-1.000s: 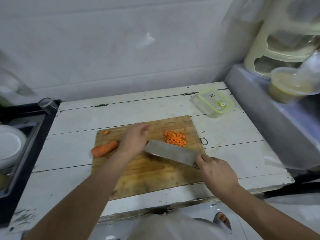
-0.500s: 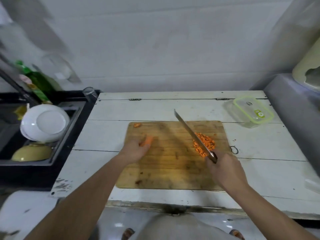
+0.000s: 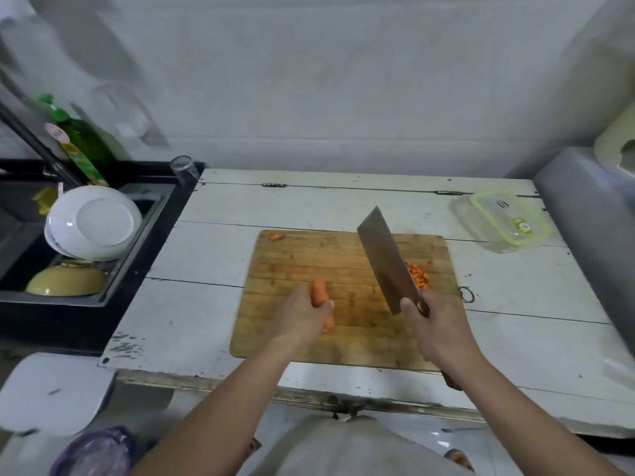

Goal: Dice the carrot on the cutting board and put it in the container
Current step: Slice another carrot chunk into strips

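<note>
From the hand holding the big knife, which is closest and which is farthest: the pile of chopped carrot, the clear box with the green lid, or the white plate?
From the right hand:
1. Chopped carrot pile, just beyond it on the cutting board.
2. Clear box, at the table's far right corner.
3. White plate, far left in the sink.

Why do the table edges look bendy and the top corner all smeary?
Head view: the wide lens bows the table edges and the wall lines. Head view: the top-left corner is smeared with blur, so the green bottle looks soft. Head view: the cleaver and cutting board in the middle look sharp, under soft, even light.
</note>
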Demonstrator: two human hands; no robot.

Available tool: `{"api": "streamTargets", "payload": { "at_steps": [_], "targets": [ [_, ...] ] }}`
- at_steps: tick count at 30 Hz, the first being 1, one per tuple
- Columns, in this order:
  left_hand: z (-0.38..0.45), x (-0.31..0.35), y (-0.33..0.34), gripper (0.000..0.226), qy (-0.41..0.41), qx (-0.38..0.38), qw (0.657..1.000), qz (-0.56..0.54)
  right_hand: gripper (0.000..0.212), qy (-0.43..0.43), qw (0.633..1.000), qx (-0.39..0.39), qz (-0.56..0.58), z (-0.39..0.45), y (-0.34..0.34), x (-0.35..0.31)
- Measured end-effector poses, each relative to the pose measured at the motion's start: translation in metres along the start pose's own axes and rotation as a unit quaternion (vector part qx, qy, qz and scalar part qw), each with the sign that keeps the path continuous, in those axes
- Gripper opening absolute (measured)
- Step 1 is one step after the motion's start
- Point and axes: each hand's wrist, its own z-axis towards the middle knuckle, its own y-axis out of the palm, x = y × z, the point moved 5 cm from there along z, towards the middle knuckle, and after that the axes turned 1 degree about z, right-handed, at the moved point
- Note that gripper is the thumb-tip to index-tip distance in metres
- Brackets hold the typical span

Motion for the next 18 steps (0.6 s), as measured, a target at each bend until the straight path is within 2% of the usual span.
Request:
{"api": "streamTargets", "payload": {
  "at_steps": [2,5,8,11,14,18],
  "targets": [
    [0.002,-0.002,0.000,0.030,-0.029,-0.052,0.998,0.020,0.028,0.007,1.000,-0.002,0.001,0.000,-0.001,0.003],
    [-0.003,-0.006,0.000,0.034,-0.129,-0.135,0.972,-0.142,0.028,0.010,1.000,-0.010,0.017,-0.004,0.002,0.008],
    [-0.006,-0.006,0.009,0.034,-0.167,-0.162,0.936,-0.264,0.026,0.024,0.999,-0.030,0.015,-0.012,0.010,0.007],
    [-0.008,-0.005,0.020,0.032,-0.139,-0.135,0.943,-0.273,0.026,0.007,0.999,-0.048,-0.009,-0.022,0.025,0.004],
    [-0.010,-0.008,0.026,0.036,-0.111,-0.088,0.957,-0.252,0.023,-0.036,0.995,-0.042,-0.086,-0.031,0.038,-0.004],
    [-0.013,-0.010,0.028,0.033,-0.125,-0.055,0.974,-0.183,0.018,-0.107,0.985,-0.032,-0.131,-0.044,0.049,-0.019]
  ]
}}
